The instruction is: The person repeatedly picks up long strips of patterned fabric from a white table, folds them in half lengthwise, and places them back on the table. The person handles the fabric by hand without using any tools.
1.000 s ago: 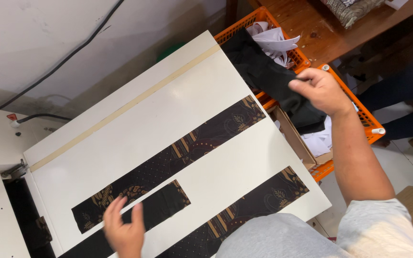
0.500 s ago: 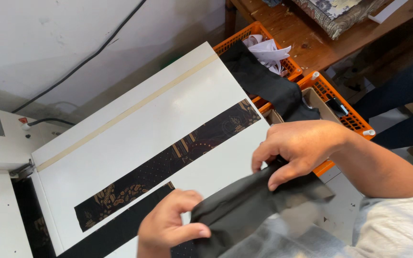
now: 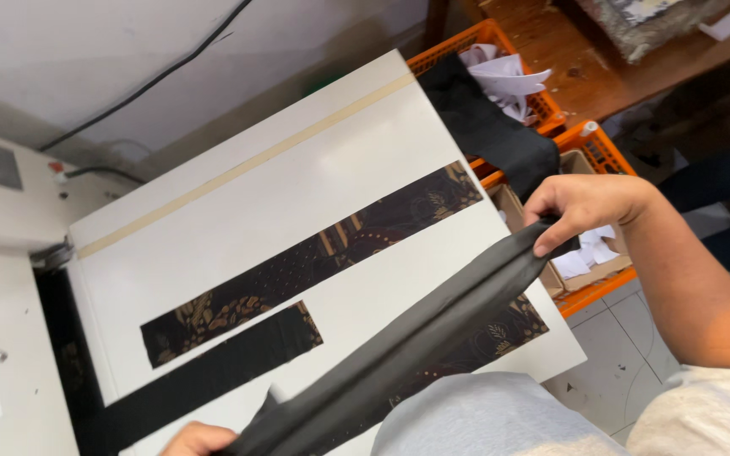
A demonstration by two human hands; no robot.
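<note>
Lying under everything, the white board [image 3: 238, 228] carried a long patterned dark strip [image 3: 314, 262] and a shorter black strip [image 3: 238, 350]. Above it stretched a black fabric strip [image 3: 399, 346], pinched at its upper end by the right hand [image 3: 585, 207]; the left hand [image 3: 200, 439], mostly cut off, gripped its lower end.

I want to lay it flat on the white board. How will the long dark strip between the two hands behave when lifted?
The dark strip probably is floppy: it folds along its length between left hand and right hand. It seems light, since fingertips pinch it. It likely droops if released.
</note>
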